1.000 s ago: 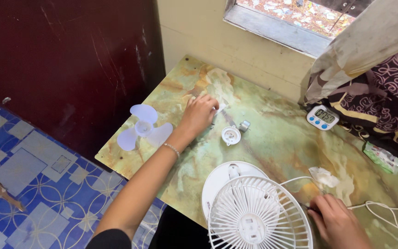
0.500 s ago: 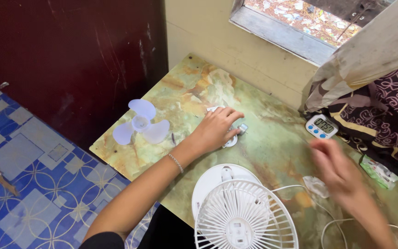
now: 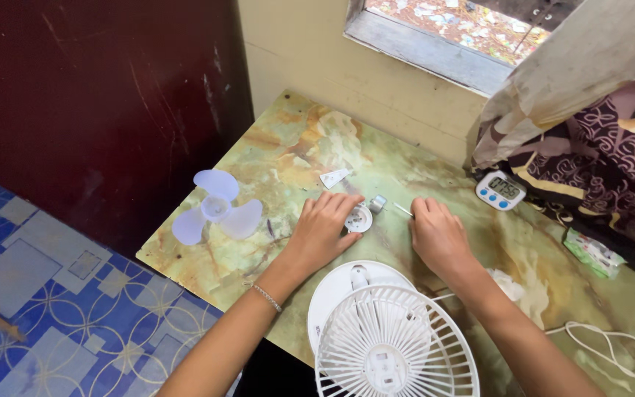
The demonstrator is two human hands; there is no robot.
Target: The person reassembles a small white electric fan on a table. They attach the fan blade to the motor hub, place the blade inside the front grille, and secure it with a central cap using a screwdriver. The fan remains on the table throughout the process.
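My left hand rests on the marbled green table, its fingertips and thumb pinching a small round white part. A small grey metal piece lies just beyond that part. My right hand lies palm down to the right, its fingers curled over a thin metal tool whose tip pokes out toward the grey piece. The white fan with its round grille stands at the near table edge, between my forearms.
A pale three-blade fan propeller lies at the table's left edge, a white triangular piece farther back. A white digital timer, a green packet, a crumpled tissue and a white cord lie on the right, with patterned cloth behind them.
My left hand moved from the triangular piece to the round white part. My right hand left the fan's side and swung across to the table beside the grey piece.
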